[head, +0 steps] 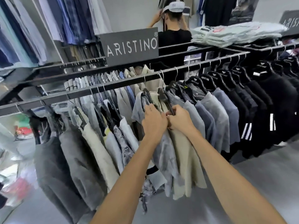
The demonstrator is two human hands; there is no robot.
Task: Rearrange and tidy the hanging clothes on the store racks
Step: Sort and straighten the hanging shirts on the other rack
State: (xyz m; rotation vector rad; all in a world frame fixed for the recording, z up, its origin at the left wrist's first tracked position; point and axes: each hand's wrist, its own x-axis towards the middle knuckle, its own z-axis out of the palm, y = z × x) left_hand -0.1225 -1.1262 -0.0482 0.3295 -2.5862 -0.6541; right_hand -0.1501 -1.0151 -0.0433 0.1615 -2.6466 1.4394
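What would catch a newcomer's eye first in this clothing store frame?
Two bare arms reach in from the bottom, the left hand and right hand meeting at the shirts on the front rail, the right gripping a black hanger that carries a beige shirt. Behind stands a dark ARISTINO sign on the rack top. At right hangs a row of black garments, one with white stripes.

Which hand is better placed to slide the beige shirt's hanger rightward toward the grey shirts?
The right hand: it already grips the black hanger carrying the beige shirt, next to the grey shirts. The left hand holds the pale blue mottled shirt.
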